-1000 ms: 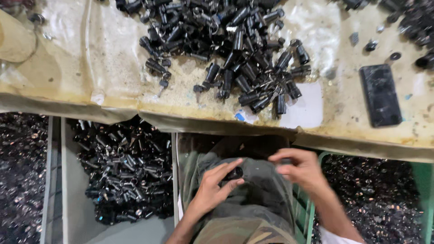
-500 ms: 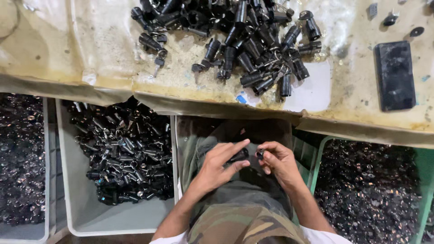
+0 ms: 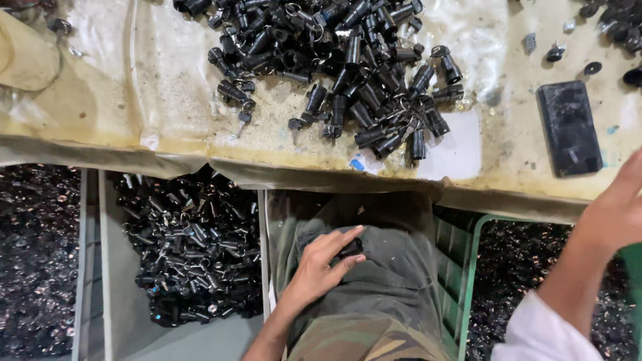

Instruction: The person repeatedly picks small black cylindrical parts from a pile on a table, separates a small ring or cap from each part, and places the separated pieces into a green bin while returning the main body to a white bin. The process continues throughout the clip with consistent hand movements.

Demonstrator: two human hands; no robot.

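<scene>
Half a second ago both my hands met over my lap around one small dark part; now my right hand (image 3: 618,214) has lifted away and swung up toward the right edge of the bench (image 3: 167,100), near the flat black phone-like slab (image 3: 568,127), while my left hand (image 3: 321,267) alone is left with the small black part (image 3: 349,249). That part sits on the olive cloth (image 3: 394,267) over my lap, my left thumb and forefinger closed lightly around it, the other fingers lying flat. My right hand is cut off by the frame edge, so I cannot tell whether its fingers are spread or curled, and I see nothing in it. The risk I see is the part itself: held by one hand on sloping cloth, it could slip from a loose pinch and roll down between my legs or into the grey bin of black cylinders (image 3: 187,247) just beside my left forearm, where it would be lost among look-alikes. The green crate (image 3: 468,267) on my right side is another place it could vanish. My right sleeve passing low over the bench edge could also drag pieces off the heap of black keyed cylinders (image 3: 334,60) or nudge the slab toward the edge
</scene>
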